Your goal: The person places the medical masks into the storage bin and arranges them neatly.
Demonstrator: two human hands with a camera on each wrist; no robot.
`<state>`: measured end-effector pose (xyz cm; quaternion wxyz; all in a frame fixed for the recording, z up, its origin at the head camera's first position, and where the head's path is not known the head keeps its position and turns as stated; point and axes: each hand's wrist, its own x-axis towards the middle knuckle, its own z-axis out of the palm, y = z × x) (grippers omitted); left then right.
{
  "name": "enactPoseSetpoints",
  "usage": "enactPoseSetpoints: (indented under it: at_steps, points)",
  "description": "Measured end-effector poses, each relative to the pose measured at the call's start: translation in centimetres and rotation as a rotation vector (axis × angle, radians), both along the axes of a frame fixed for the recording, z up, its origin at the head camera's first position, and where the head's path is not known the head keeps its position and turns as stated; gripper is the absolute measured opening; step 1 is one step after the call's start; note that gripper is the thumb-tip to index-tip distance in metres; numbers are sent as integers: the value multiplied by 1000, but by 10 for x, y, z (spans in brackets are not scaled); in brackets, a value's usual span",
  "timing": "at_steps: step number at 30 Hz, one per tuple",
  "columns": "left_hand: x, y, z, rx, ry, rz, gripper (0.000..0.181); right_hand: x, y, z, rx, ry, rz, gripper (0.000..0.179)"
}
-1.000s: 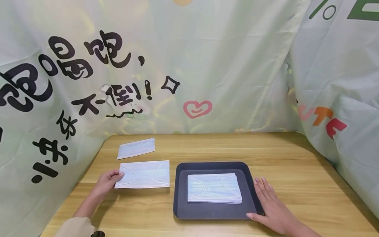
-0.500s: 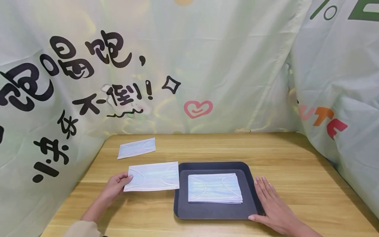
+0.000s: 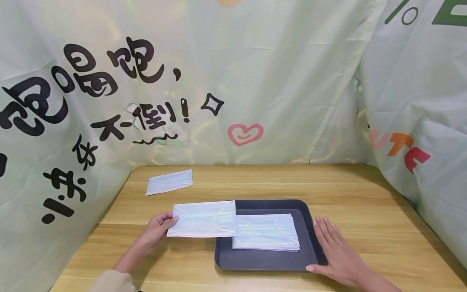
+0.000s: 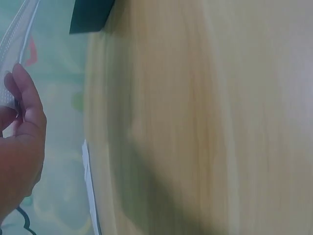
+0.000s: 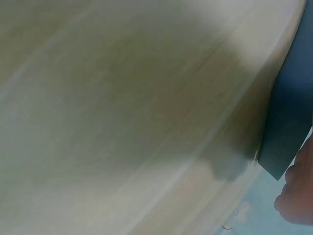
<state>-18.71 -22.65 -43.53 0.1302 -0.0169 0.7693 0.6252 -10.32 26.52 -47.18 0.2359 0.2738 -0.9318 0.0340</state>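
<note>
My left hand (image 3: 158, 228) pinches the left edge of a pale blue face mask (image 3: 202, 219) between thumb and fingers. The mask is held flat above the table, its right end overlapping the left rim of a dark grey tray (image 3: 270, 261) and the edge of the stack in it. In the left wrist view the mask shows edge-on in the fingers (image 4: 30, 95). Several stacked face masks (image 3: 271, 233) lie in the tray, ear loops up. My right hand (image 3: 337, 253) rests with straight fingers along the tray's right side, thumb at its near right corner.
Another face mask (image 3: 169, 182) lies alone at the back left of the wooden table (image 3: 365, 202). A printed cloth curtain (image 3: 284, 89) hangs behind the table and along both sides.
My left hand has carried its mask to the right, from bare table to over the tray's left part. The right hand stays at the tray; the stack and the far mask have not moved.
</note>
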Motion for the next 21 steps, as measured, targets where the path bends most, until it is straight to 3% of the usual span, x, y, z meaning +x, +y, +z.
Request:
enactPoseSetpoints:
  at_steps: [8, 21]
  points:
    - [-1, 14, -3, 79, 0, -13, 19, -4, -1, 0, 4, -27, 7, 119]
    - [-1, 45, -3, 215, -18, -83, 35, -3, -1, -2, -1, 22, 3, 117]
